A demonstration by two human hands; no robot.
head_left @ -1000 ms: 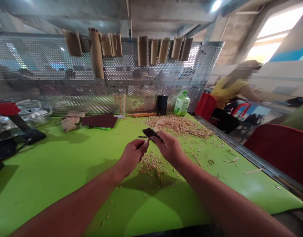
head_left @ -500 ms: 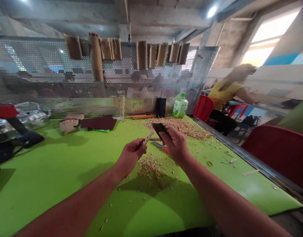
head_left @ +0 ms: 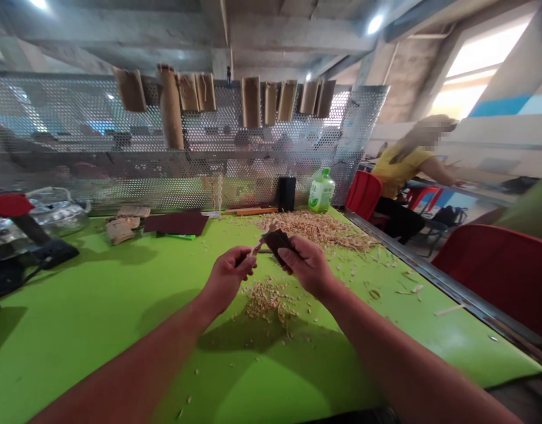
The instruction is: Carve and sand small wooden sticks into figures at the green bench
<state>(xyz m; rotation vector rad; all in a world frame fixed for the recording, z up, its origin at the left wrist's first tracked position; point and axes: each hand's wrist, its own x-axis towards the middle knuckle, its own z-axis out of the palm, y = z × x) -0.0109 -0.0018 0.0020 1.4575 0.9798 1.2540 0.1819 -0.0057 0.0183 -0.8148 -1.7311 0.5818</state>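
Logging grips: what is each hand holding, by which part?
Left hand: pale carved piece, by its lower end. Right hand: dark flat piece, by its right side.

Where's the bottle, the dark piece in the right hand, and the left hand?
Bottle (head_left: 321, 192): head view, middle of its body.
Dark piece (head_left: 277, 242): head view, its uncovered part.
Left hand (head_left: 225, 275): head view, back of the hand.

A handcraft workshop

Pale shavings (head_left: 323, 227) litter the green bench (head_left: 98, 347). Split, bamboo-like lengths (head_left: 251, 103) hang along a perforated metal screen (head_left: 142, 138), bare concrete beams (head_left: 165, 35) run overhead, and another person (head_left: 401, 168) sits at a work surface beyond.
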